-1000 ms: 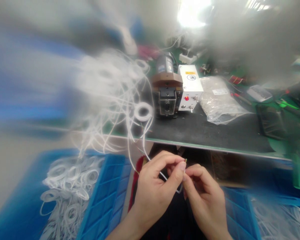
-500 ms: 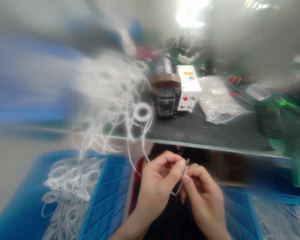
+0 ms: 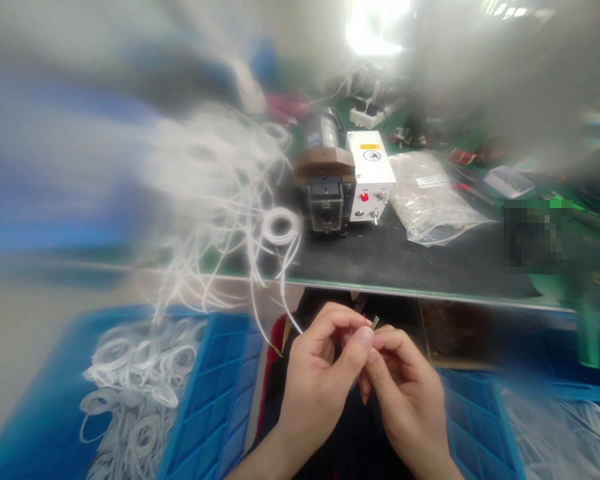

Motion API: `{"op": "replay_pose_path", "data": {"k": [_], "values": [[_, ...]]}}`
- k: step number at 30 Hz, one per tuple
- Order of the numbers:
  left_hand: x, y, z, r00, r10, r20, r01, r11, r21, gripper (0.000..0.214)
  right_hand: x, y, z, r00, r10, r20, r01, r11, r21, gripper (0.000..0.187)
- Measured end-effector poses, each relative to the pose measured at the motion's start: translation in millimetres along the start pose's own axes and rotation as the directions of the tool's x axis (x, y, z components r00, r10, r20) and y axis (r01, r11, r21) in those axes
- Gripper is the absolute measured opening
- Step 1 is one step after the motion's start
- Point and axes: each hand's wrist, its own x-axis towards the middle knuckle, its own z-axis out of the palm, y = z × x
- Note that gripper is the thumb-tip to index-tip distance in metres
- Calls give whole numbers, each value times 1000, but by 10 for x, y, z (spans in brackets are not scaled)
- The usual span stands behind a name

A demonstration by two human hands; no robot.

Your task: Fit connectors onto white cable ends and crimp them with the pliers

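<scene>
My left hand [image 3: 325,367] and my right hand [image 3: 405,393] meet low in the middle of the head view, thumbs close together. Between their fingertips is the end of a white multi-core cable, its thin coloured wires [image 3: 375,323] sticking up. Both hands are closed in a pinch on this end; the cable's white jacket is mostly hidden behind the fingers. A thin reddish strand shows by my left fingertips. Left of my left hand, another white cable [image 3: 291,313] hangs over the table edge from a coil [image 3: 281,227].
A machine with a dark motor [image 3: 325,193] and white control box [image 3: 371,177] stands on the black mat [image 3: 380,267]. Right of it lies a clear plastic bag [image 3: 433,200]. Blue crates [image 3: 210,387] with coiled white cables stand at both sides. More cables pile up at left.
The fingers of both hands have drawn closer together, covering the white jacket and cable loop that showed before. The view has shifted slightly.
</scene>
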Motion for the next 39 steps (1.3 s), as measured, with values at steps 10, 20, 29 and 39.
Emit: {"op": "replay_pose_path", "data": {"k": [10,20,29,39], "values": [[-47,-6,36,999,-49,19,49,999,6,7,81,-224,-262,995,-93,20,95,950,-298,4],[-69,10,119,997,-79,25,80,996,-38,9,189,-467,-249,940,-342,-8,298,829,-474,11],[-65,13,111,995,-85,54,88,995,-46,8,259,-542,-159,992,-122,9,121,965,-231,7],[-37,15,99,984,-114,140,142,968,-207,9,257,-487,-194,995,-21,102,16,999,48,13]]}}
